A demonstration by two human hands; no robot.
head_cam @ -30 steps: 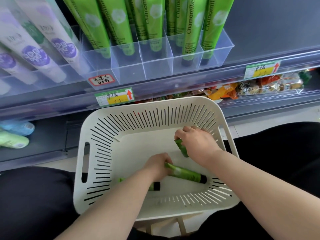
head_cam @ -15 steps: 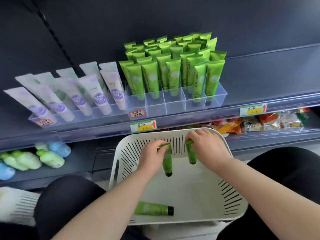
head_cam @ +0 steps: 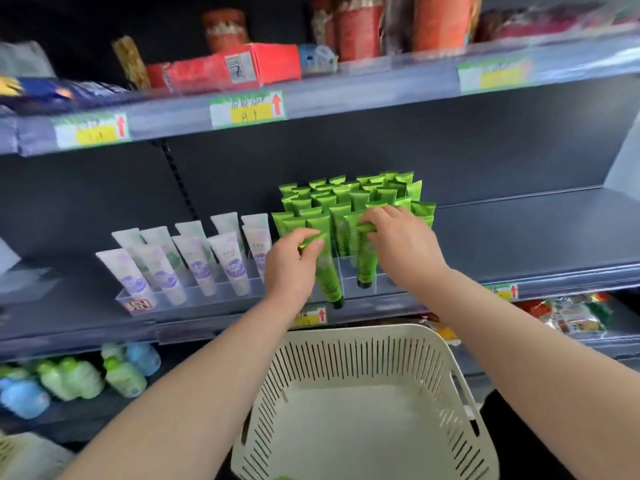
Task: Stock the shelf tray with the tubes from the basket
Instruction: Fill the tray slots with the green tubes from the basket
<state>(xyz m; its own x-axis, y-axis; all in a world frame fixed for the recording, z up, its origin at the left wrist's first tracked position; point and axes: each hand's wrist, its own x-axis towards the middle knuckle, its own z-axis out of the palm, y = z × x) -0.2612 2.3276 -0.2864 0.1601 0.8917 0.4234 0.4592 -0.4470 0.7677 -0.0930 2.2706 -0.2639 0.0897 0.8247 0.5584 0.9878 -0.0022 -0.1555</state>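
L hand (head_cam: 291,261) pinches a green tube (head_cam: 329,278) by its crimped end, cap down, just in front of the clear tray (head_cam: 349,289). R hand (head_cam: 401,244) grips a 2nd green tube (head_cam: 367,265), cap down at a front compartment of the tray. Stocked green tubes (head_cam: 346,199) fill the tray behind both. White-purple tubes (head_cam: 194,258) stand left of the tray; slotted basket (head_cam: 346,362) sits below the tray.

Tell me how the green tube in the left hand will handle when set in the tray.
Probably light: the left hand holds the tube by its crimped end alone. Fairly stiff, since it hangs straight. On its narrow black cap it would likely tip without the tray dividers.
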